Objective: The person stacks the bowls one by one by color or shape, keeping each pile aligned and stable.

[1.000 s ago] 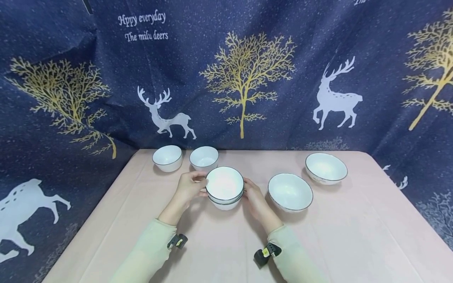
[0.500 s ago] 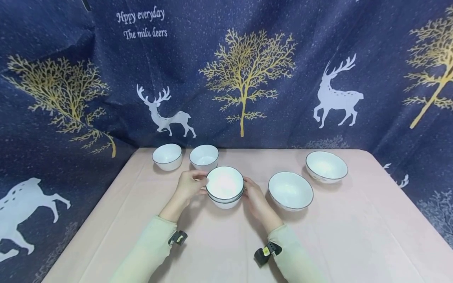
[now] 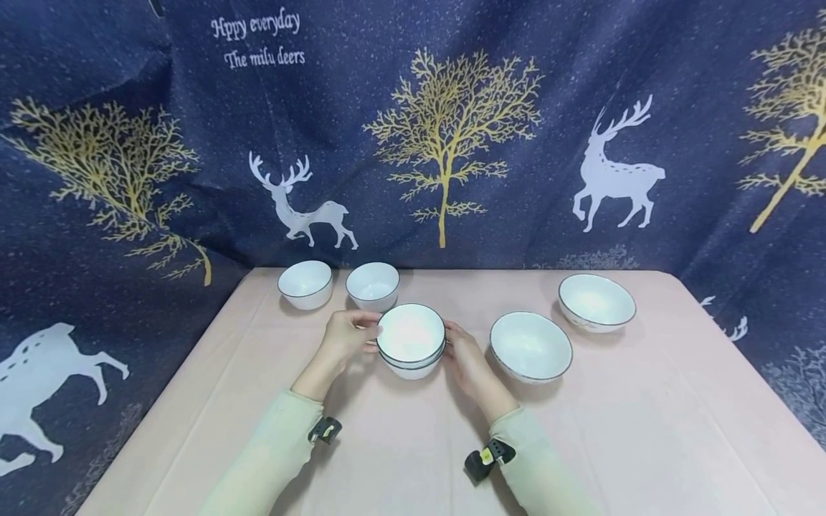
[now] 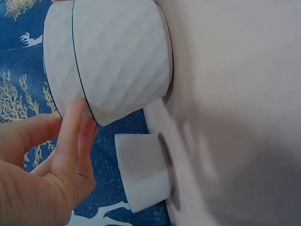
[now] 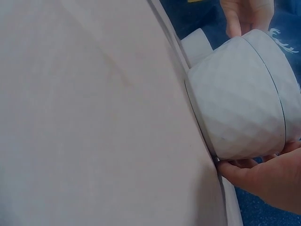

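Two white bowls with dark rims are nested in a stack near the middle of the table; the upper bowl [image 3: 411, 333] sits inside the lower bowl [image 3: 411, 372]. My left hand [image 3: 346, 338] pinches the stack's left side at the rims. In the left wrist view, its fingers [image 4: 70, 141] meet the rims, and the lower bowl's outside shows a faceted pattern. On the right side, my right hand [image 3: 466, 358] grips the stack with fingers curved against the wall. Its fingertips are partly hidden behind the bowls. The stack's base is at or close to the tabletop.
Behind the stack stand two small white bowls, one at the far left [image 3: 306, 284] and one nearer the middle [image 3: 373, 285]. Two larger bowls are at the right, a nearer one [image 3: 531, 347] and a farther one [image 3: 596, 302]. A dark blue cloth [image 3: 361, 93] hangs behind the pink-covered table [image 3: 400, 459].
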`<state>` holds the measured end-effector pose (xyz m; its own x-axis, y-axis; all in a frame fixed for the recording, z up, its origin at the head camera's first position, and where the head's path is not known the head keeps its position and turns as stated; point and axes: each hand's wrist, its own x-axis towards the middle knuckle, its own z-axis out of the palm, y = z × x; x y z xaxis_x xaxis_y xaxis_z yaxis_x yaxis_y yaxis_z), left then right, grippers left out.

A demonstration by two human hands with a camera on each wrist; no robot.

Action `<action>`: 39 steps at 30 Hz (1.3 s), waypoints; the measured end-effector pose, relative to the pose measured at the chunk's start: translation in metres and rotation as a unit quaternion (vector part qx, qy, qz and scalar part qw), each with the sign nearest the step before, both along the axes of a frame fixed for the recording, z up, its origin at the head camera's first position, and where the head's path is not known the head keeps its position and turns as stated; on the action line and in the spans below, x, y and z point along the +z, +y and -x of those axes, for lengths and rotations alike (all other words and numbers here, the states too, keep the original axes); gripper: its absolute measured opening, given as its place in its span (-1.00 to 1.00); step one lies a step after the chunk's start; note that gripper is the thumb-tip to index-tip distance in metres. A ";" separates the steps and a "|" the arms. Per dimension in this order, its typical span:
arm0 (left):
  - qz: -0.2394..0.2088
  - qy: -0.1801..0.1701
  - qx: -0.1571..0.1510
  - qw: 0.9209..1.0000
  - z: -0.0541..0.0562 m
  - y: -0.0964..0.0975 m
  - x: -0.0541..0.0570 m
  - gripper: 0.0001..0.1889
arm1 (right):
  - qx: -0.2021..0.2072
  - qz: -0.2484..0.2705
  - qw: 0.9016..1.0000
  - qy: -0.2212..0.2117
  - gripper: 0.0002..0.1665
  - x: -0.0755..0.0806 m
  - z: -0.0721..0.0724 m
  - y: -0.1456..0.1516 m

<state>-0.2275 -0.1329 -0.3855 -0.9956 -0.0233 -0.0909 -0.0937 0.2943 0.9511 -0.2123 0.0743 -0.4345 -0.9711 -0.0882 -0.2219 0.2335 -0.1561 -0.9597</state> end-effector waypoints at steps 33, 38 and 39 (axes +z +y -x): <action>-0.037 -0.024 -0.018 0.999 0.015 -0.022 0.005 -0.59 | -0.022 -0.028 0.999 0.027 -0.37 0.008 -0.006 -0.006; -0.084 -0.019 0.015 0.996 0.022 -0.029 0.003 -0.60 | -0.020 -0.026 0.999 0.025 -0.38 0.008 -0.006 -0.007; -0.095 -0.022 0.022 0.995 0.023 -0.030 0.002 -0.59 | -0.018 -0.024 0.999 0.025 -0.38 0.007 -0.005 -0.007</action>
